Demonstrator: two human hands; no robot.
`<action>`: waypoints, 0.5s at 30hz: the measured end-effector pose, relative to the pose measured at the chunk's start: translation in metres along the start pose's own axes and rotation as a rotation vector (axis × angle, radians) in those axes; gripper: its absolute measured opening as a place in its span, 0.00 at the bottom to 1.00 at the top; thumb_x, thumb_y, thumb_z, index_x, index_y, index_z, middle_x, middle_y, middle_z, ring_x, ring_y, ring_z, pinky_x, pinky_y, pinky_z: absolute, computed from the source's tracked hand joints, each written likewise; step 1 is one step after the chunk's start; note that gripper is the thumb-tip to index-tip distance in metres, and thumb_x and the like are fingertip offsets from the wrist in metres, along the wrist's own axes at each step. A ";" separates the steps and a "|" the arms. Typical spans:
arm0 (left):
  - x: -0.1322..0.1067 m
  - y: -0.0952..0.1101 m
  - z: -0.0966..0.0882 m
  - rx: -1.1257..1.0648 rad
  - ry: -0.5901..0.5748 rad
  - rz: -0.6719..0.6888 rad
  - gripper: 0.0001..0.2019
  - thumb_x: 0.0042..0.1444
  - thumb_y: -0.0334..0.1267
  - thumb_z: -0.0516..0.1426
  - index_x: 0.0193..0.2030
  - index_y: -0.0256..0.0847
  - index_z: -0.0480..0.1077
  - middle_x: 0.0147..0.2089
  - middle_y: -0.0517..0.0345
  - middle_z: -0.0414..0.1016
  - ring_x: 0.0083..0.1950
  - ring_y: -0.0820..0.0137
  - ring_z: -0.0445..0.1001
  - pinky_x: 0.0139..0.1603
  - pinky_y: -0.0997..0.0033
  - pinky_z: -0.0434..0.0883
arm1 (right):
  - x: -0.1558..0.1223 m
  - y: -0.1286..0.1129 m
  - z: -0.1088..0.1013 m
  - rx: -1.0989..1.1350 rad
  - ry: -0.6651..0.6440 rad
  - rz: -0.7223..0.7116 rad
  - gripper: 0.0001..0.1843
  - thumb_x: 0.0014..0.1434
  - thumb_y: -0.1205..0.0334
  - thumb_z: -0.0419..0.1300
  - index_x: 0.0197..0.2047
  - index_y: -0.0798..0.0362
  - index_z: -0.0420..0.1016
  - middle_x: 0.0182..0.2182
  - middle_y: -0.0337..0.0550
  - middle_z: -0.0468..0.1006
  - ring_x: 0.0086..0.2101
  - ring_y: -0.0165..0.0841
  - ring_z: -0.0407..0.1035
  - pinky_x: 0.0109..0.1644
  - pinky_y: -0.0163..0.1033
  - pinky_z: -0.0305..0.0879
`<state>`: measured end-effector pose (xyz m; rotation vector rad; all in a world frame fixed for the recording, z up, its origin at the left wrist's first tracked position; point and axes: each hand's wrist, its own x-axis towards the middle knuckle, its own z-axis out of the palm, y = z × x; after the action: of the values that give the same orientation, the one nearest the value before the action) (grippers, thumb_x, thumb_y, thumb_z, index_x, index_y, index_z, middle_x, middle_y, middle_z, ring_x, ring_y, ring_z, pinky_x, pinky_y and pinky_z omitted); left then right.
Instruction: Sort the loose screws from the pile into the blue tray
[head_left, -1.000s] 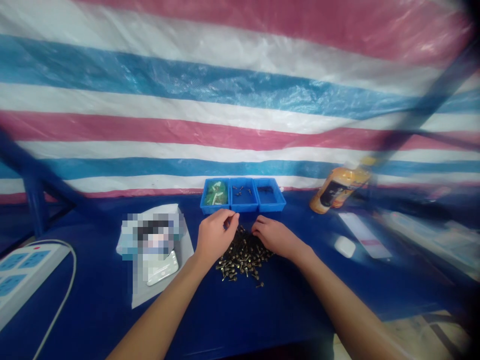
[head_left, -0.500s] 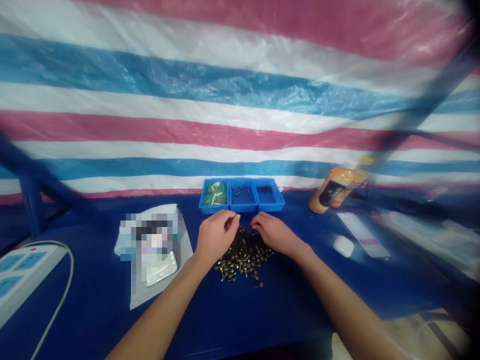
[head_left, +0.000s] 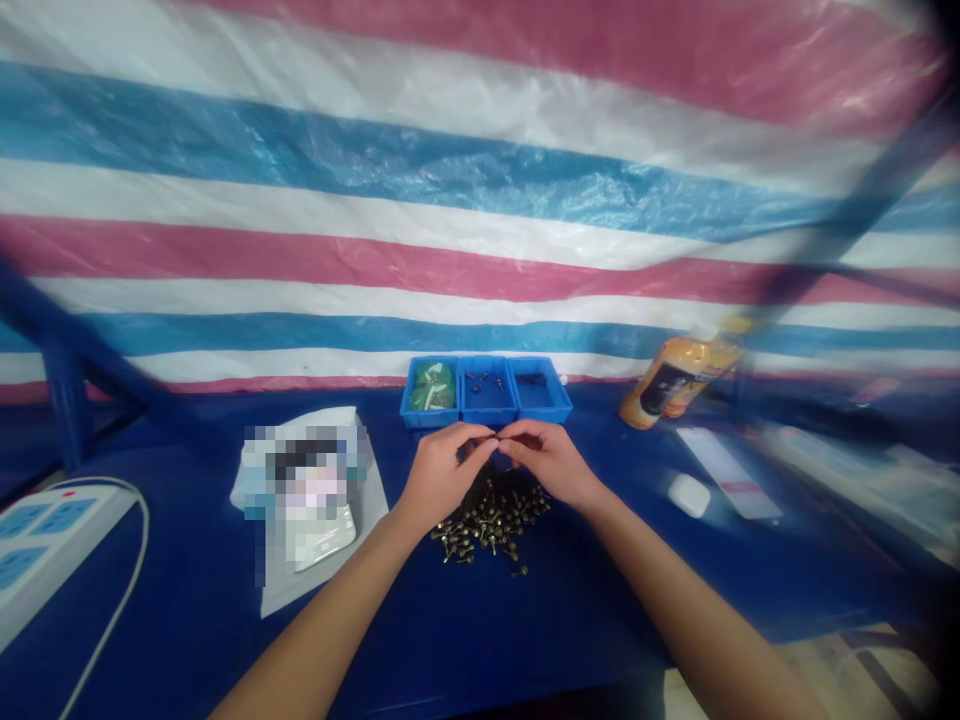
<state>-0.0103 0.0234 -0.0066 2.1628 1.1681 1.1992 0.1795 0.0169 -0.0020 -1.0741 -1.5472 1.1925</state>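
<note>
A heap of small dark and brass-coloured screws (head_left: 491, 520) lies on the blue table in front of me. My left hand (head_left: 442, 475) and my right hand (head_left: 551, 462) hover over the far side of the heap, fingertips pinched and meeting at the middle. Between the fingertips sits a tiny part, probably a screw, too small to make out. Just beyond stand three joined blue bins (head_left: 486, 390): the left one holds green pieces, the middle one a few screws, the right one a few dark parts.
A white paper sheet with a small device (head_left: 315, 500) lies to the left. A white power strip with cable (head_left: 45, 540) sits at the far left. An orange bottle (head_left: 679, 375) and a white mouse-like object (head_left: 688, 494) are at the right. A striped tarp hangs behind.
Both hands have risen off the heap and come together; the right hand moved left and up, so the fingertips now meet above the screws.
</note>
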 end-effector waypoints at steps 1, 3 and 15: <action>0.000 0.000 0.000 -0.020 -0.001 -0.013 0.07 0.62 0.41 0.58 0.40 0.44 0.77 0.35 0.60 0.79 0.31 0.72 0.74 0.35 0.72 0.69 | 0.000 0.000 0.000 0.005 0.005 0.004 0.14 0.55 0.52 0.66 0.38 0.54 0.78 0.32 0.41 0.77 0.28 0.29 0.67 0.35 0.37 0.67; 0.001 -0.001 0.000 -0.059 -0.014 -0.040 0.06 0.61 0.41 0.59 0.39 0.44 0.77 0.34 0.61 0.79 0.31 0.72 0.74 0.33 0.73 0.69 | 0.000 0.002 0.000 0.022 0.020 0.004 0.15 0.54 0.52 0.67 0.38 0.54 0.78 0.32 0.40 0.78 0.28 0.28 0.67 0.35 0.37 0.67; 0.003 -0.001 -0.001 -0.121 -0.081 -0.128 0.06 0.61 0.40 0.59 0.37 0.43 0.77 0.35 0.63 0.80 0.33 0.73 0.74 0.36 0.75 0.67 | 0.001 0.003 0.000 0.129 0.083 -0.013 0.16 0.56 0.49 0.66 0.36 0.54 0.76 0.31 0.42 0.80 0.27 0.29 0.71 0.35 0.37 0.68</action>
<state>-0.0106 0.0260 -0.0054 1.9966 1.1509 1.0890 0.1797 0.0187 -0.0050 -1.0152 -1.3926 1.2065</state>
